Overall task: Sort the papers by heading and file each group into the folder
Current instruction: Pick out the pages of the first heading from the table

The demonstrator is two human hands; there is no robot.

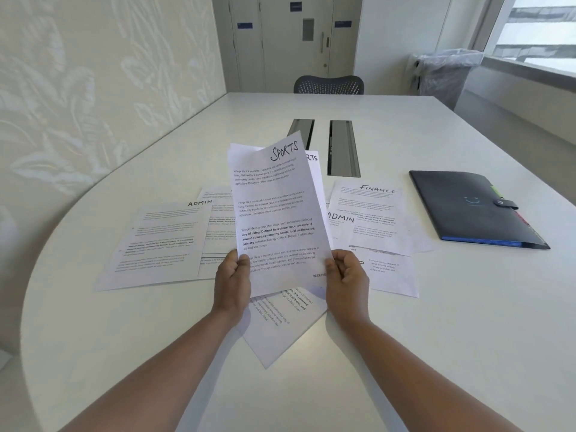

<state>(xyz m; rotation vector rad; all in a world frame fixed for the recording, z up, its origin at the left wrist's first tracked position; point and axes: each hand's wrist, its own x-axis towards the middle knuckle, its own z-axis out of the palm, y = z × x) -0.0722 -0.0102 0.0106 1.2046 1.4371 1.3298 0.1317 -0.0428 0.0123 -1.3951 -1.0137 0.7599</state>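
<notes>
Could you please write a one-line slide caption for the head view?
Both hands hold SPORTS sheets above scattered ADMIN and FINANCE papers; closed folder waits right.

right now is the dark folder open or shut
Shut. The folder lies flat on the table with its cover down and the strap tab fastened over its right edge. No papers have been filed yet.

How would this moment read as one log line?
both hands hold SPORTS sheets | ADMIN, FINANCE on table | folder closed
</notes>
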